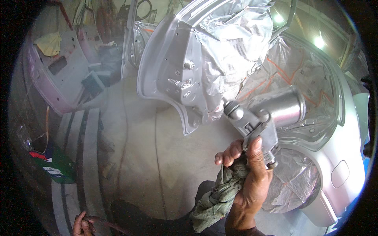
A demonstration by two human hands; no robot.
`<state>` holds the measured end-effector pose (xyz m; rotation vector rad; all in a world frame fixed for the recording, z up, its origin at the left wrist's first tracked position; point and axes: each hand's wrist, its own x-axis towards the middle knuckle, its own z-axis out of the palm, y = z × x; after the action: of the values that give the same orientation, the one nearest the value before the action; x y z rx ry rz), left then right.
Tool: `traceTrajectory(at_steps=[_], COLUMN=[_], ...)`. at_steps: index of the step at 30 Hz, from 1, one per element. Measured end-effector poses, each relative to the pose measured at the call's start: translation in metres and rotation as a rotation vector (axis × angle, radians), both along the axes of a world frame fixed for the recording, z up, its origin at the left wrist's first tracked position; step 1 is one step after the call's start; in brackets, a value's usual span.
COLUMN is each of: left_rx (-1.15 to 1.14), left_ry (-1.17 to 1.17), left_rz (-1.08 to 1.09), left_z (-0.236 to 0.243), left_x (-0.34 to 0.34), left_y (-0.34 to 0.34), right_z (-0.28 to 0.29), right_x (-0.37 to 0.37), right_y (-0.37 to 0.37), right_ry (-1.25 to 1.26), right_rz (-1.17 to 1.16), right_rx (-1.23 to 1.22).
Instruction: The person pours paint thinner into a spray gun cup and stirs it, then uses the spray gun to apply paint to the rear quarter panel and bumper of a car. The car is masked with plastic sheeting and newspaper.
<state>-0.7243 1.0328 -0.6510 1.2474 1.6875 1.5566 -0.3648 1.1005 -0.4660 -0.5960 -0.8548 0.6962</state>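
My right hand (256,175) is closed round the handle of a metal spray gun (260,131). A silver cup (281,107) sticks out from the gun toward the right. A crumpled grey-green cloth (220,198) hangs from the same hand, bunched against the handle. Past the gun stands an open silver car door (167,74), its inner side partly covered with shiny masking film (232,47). At the lower left edge, my left hand (82,225) has its fingers curled round a thin dark hose (105,221).
The silver car body (338,157) fills the right side, its door opening and wheel arch covered with film (293,177). Left of me, a green can (55,165) stands by long grey strips (91,157). Loose door panels (59,74) lean farther back, one carrying a yellow cloth (48,43).
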Motion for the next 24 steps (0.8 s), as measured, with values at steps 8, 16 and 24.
traceTrajectory(at_steps=[8,16,24], left_rx=[-0.035,-0.037,0.084], left_ry=[-0.053,-0.027,0.133], left_rz=[-0.064,-0.228,-0.573], left_z=[0.004,0.008,0.027], left_x=[0.009,0.02,0.049], left_y=[0.002,0.001,-0.006], right_z=[0.002,-0.081,-0.149], right_x=[0.002,0.019,-0.011], right_y=[0.012,0.023,0.05], right_ry=[-0.178,-0.371,-0.512], right_rz=[-0.02,-0.365,-0.268], right_rx=[0.146,-0.326,-0.292])
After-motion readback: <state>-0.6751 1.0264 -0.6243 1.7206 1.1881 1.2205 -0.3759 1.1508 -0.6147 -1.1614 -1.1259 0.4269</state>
